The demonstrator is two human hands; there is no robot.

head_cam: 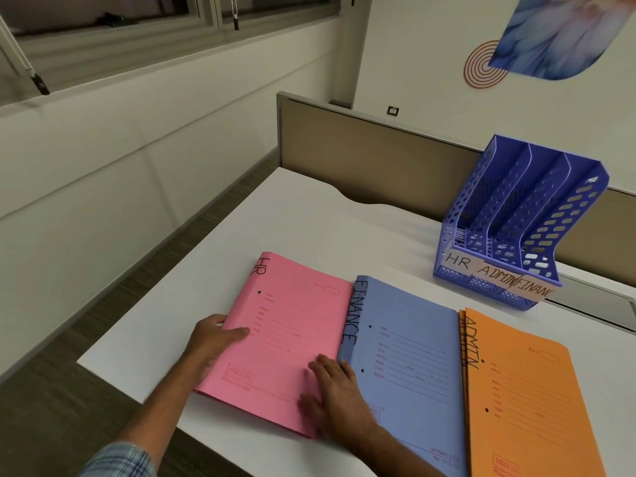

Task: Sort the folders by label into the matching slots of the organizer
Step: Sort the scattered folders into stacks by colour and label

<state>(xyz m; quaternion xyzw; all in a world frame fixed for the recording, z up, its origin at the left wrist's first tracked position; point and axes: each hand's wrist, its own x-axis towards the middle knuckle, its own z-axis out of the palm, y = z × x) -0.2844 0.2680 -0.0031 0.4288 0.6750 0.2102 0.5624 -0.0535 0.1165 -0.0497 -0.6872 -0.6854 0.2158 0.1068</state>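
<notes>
Three folders lie side by side on the white table (309, 218). The pink folder (292, 325), marked HR, is on the left. In the middle lies the blue folder (406, 366) marked FINANCE, and the orange folder (523, 401) marked ADMIN is on the right. My left hand (211, 342) grips the pink folder's left edge, thumb on top. My right hand (335, 397) rests at the pink folder's right edge, where it meets the blue one. The blue organizer (516, 215) stands at the back right, its three slots labelled HR, ADMIN and FINANCE, with nothing in them.
A beige partition (361, 142) runs along the table's far edge behind the organizer. The table's left edge drops to a carpeted floor (86, 325). A white wall with a window lies to the left.
</notes>
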